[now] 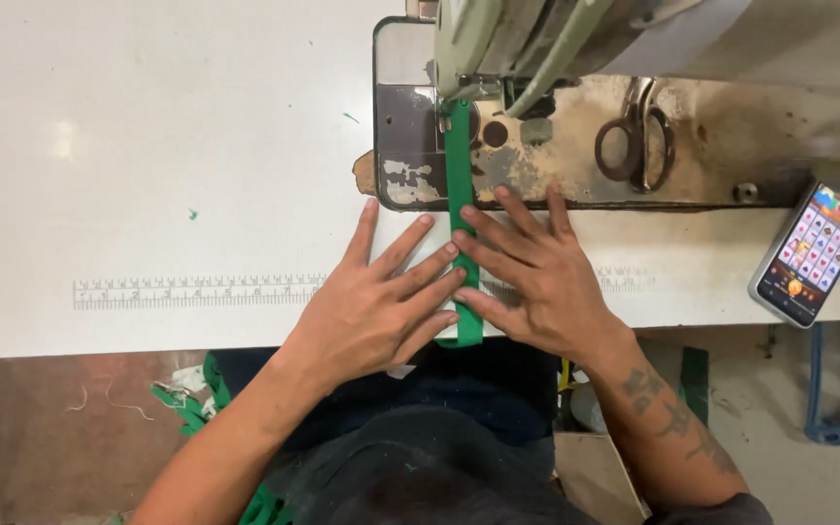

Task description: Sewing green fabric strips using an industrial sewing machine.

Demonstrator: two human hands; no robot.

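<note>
Hands flat: your left hand (376,311) and right hand (537,282) pin the green strip (460,194), holding nothing, fingers spread. Pressure keeps it straight toward the sewing machine (498,49) at the table (148,146) far edge.

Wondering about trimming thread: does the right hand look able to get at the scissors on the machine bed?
Probably yes: the right hand lies flat beside the green strip, and the scissors lie uncovered just beyond it.

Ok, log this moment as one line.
left hand flat beside green strip | right hand flat beside it | strip under sewing machine | scissors idle
</note>
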